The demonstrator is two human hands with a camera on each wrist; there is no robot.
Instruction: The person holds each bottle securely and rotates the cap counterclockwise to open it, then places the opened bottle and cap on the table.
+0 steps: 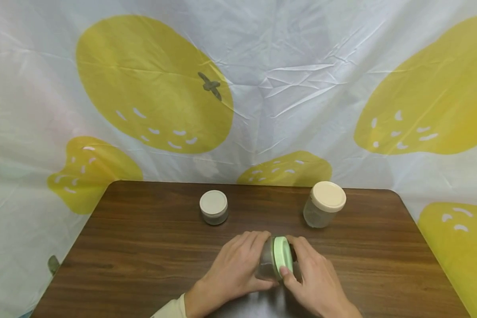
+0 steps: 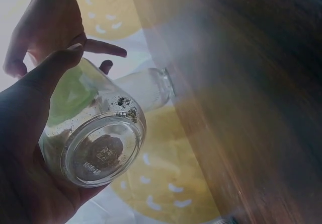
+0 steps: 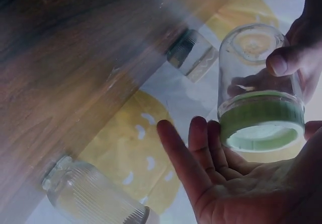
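Green-lidded jar [image 1: 266, 260] is being held on its side over the wood-grained bench [image 1: 143, 251] in the head view, its clear glass body pointing left and its matte green lid [image 1: 281, 255] facing right. The left hand [image 1: 238, 265] is wrapping the body and hiding much of the glass; the right hand [image 1: 316, 278] is pinching the lid between thumb and fingertips. The lower edge is cutting off the pale sleeve [image 1: 172, 309]. Beyond, a squat pale-lidded jar [image 1: 213, 207] and a taller cream-lidded jar [image 1: 325, 204] are standing before a creased, yellow-printed cloth [image 1: 294, 101].

In the left wrist view, the round embossed base is facing the camera, its lettering proving hard to read, while the left thumb is curving over the glass.

In the right wrist view, the lid is showing a sunken top, and the taller jar's ribbed glass is running out of frame. The right hand's outer fingers are lying splayed beside the lid.
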